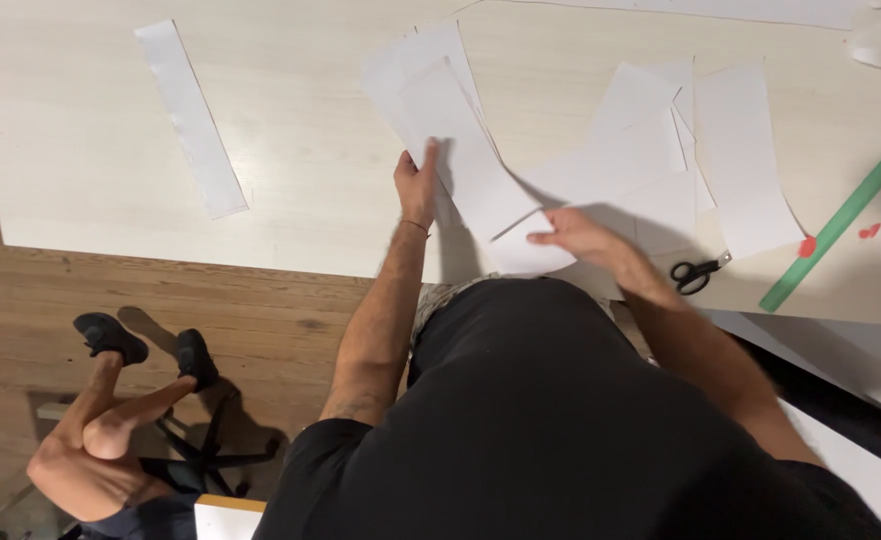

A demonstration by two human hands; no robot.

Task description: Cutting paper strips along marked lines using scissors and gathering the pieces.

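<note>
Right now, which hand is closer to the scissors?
The right hand: it rests on paper just left of the scissors. The left hand is farther left, pressing on a paper sheet.

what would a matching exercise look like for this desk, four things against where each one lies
Things:
1. scissors
2. green ruler
3. long paper strip
4. left hand

Places:
A. alone at the table's far left
B. slanting along the right edge
C. pressing on the fanned white sheets
D. near the front edge, just right of the right hand

Pairs: 1-D, 2-B, 3-A, 4-C
</note>
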